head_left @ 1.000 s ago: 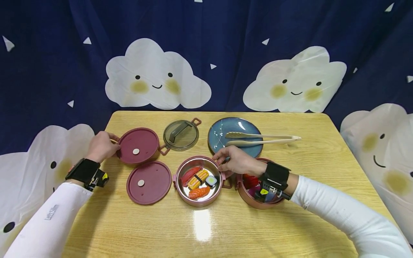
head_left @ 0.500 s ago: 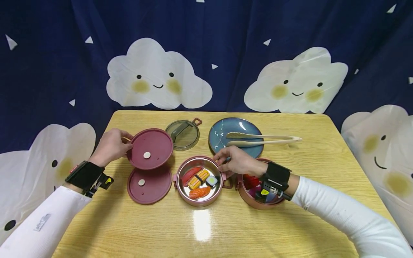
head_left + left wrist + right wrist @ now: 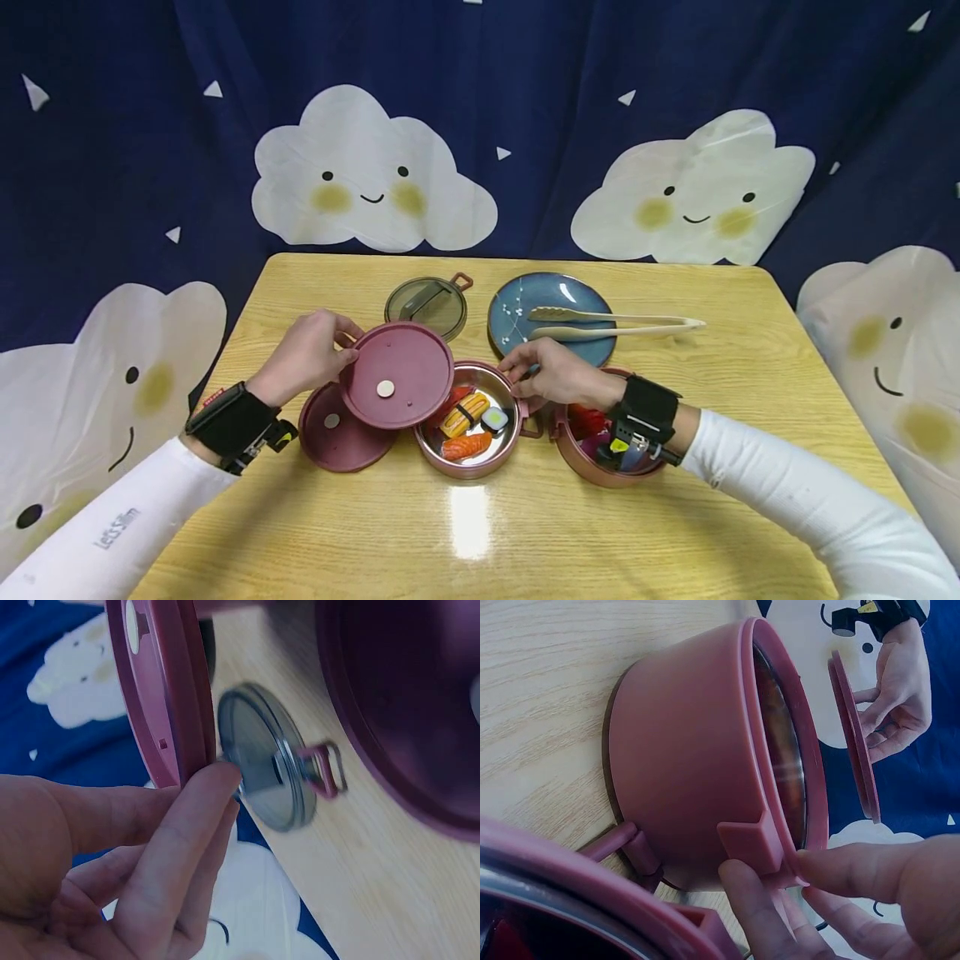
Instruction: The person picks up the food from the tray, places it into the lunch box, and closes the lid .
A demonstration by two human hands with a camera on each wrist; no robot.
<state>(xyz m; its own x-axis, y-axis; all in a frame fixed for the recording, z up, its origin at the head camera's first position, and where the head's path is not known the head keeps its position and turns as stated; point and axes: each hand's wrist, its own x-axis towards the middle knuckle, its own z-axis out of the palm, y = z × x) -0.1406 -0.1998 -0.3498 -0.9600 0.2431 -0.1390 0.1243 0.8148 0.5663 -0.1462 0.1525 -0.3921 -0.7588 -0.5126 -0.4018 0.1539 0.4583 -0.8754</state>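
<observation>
My left hand [image 3: 307, 354] pinches the edge of a round maroon lid [image 3: 408, 367] with a pale button. It is raised and tilted, overlapping the left rim of a pink steel-lined pot [image 3: 468, 472] in the head view. Inside that pot lie toy sushi pieces: a salmon piece [image 3: 467, 446], a yellow piece with a dark band [image 3: 465, 415], a roll [image 3: 494, 419] and something red. At the pot's right side, my right hand [image 3: 558, 373] pinches the rim by its side tab [image 3: 750, 844], thumb and fingers on either side.
A second maroon lid [image 3: 345, 442] lies flat at left, partly under the raised one. Behind are a glass lid [image 3: 444, 315] and a blue plate [image 3: 517, 292] with beige tongs [image 3: 630, 331] across it. Another pink pot [image 3: 600, 475] stands at right, partly beneath my right wrist.
My left hand has lifted the maroon lid from the back left and carried it rightward and nearer, to the pot's left rim. My right hand stays at the pot.
</observation>
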